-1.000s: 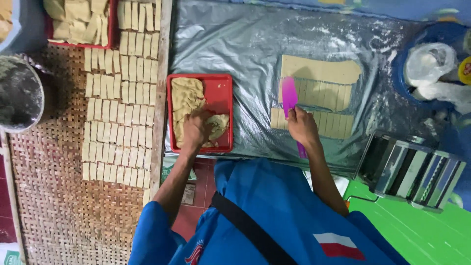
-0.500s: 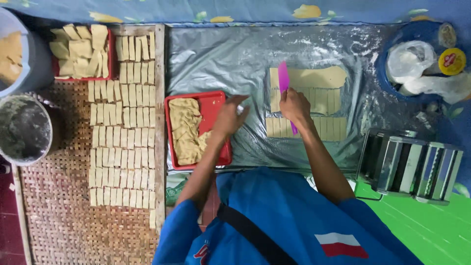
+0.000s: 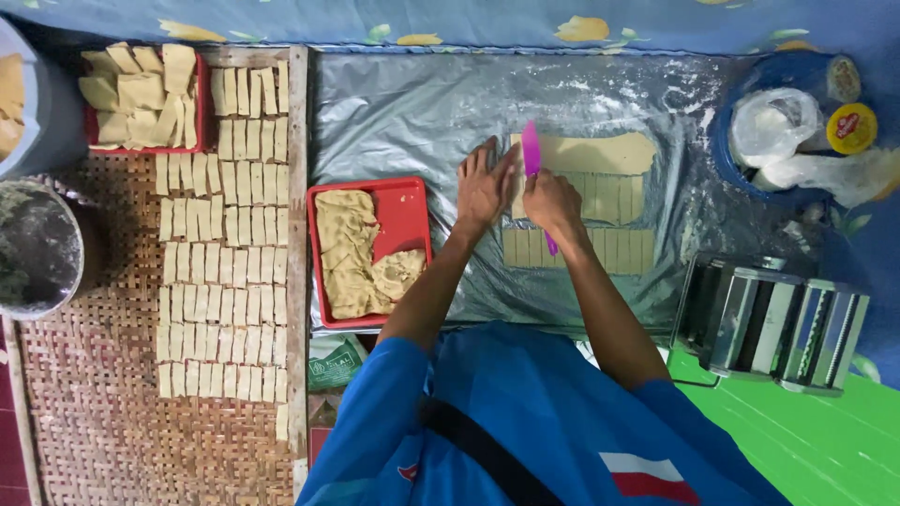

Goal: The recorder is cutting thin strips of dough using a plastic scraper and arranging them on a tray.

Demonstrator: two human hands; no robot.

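My right hand [image 3: 551, 203] grips a pink knife [image 3: 532, 154] whose blade lies upright across the left part of a flat dough sheet [image 3: 600, 155]. That sheet rests on clear plastic dusted with flour, and below it lie rows of cut dough strips [image 3: 600, 249]. My left hand [image 3: 484, 184] is flat with fingers spread, pressing at the sheet's left edge beside the knife. A red tray [image 3: 410, 208] to the left holds crumpled dough scraps [image 3: 349, 251].
Many cut dough rectangles [image 3: 225, 234] lie in rows on a woven mat [image 3: 94, 412]. A second red tray [image 3: 141, 89] with dough pieces stands at the back left, a grey bowl [image 3: 37, 248] at the left. A metal pasta roller [image 3: 773, 323] is at the right, a blue basin [image 3: 797, 122] behind it.
My left hand left the red tray and moved right to the dough sheet's edge. My right hand with the knife stayed over the sheet.
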